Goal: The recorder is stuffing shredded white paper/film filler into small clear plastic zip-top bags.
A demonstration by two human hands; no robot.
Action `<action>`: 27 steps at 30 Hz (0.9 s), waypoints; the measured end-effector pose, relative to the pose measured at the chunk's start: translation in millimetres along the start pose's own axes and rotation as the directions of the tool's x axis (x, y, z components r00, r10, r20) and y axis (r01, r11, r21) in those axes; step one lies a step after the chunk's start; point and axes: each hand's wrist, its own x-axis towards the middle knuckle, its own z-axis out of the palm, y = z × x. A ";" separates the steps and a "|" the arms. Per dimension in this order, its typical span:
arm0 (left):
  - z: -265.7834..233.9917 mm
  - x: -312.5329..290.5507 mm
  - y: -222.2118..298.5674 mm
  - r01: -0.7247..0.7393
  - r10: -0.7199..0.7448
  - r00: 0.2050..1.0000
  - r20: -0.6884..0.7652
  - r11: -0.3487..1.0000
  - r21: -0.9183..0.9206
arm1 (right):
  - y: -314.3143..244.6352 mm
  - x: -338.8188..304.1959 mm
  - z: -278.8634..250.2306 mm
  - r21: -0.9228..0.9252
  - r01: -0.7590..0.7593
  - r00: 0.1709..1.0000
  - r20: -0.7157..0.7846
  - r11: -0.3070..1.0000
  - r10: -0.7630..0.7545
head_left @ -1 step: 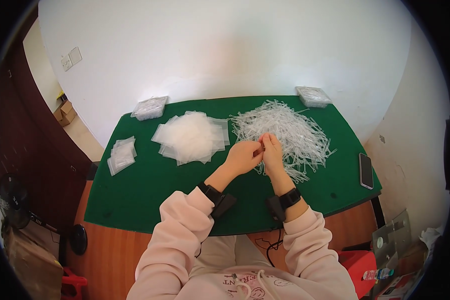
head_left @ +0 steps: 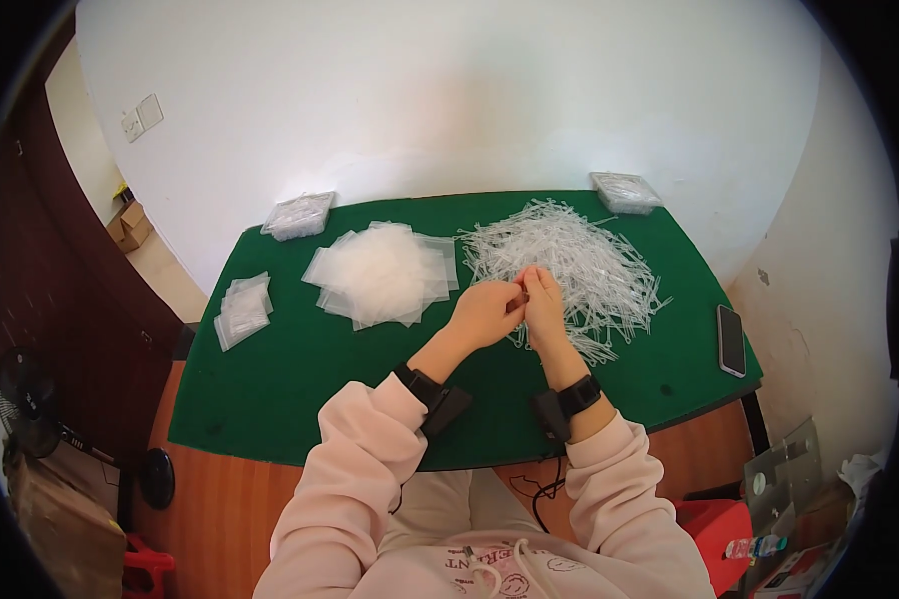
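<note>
Clear sticks (head_left: 584,250) lie heaped beyond and beside left fingers (head_left: 509,293) and right fingers (head_left: 540,279), bunched together, any hold unclear.

Where I stand looks like a house room doubling as a small workroom: the plain white wall (head_left: 649,90), dark brown wooden door (head_left: 95,290), orange-brown wood-look floor (head_left: 220,519) and black electric fan (head_left: 27,384) seem homely, while the green cloth-covered table (head_left: 260,399) carries a heap of thin clear plastic sticks (head_left: 594,265) and a spread pile of flat translucent plastic bags (head_left: 385,272).
</note>
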 end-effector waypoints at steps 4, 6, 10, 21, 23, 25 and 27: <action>-11.6 -1.0 3.0 0.119 -0.140 0.962 0.233 0.988 0.104 | -0.3 2.1 2.8 0.088 0.019 1.000 -0.021 0.996 -0.017; -9.6 -7.7 -12.5 0.108 -0.176 0.922 0.344 0.973 0.206 | -1.9 1.9 1.4 0.120 0.051 0.998 -0.049 0.991 -0.045; -3.6 -15.5 -30.1 0.026 -0.140 0.908 0.395 0.960 0.279 | -14.0 0.5 -1.9 0.172 0.030 0.999 -0.040 0.985 -0.024; 1.9 -16.1 -40.5 0.020 -0.188 0.889 0.417 0.927 0.375 | -41.6 -2.8 -0.2 0.292 0.022 0.986 -0.165 0.956 0.028; 5.7 -14.3 -41.7 0.001 -0.141 0.929 0.343 0.927 0.376 | -39.5 -2.4 -1.8 0.270 0.016 0.987 -0.156 0.963 0.027; 4.8 -16.0 -45.3 0.015 -0.161 0.928 0.335 0.917 0.399 | -37.1 -2.3 -1.8 0.223 0.030 0.987 -0.163 0.974 0.007; 4.9 -16.8 -47.6 0.013 -0.174 0.925 0.337 0.902 0.432 | -34.2 -1.6 -2.0 0.226 0.018 0.989 -0.146 0.974 0.016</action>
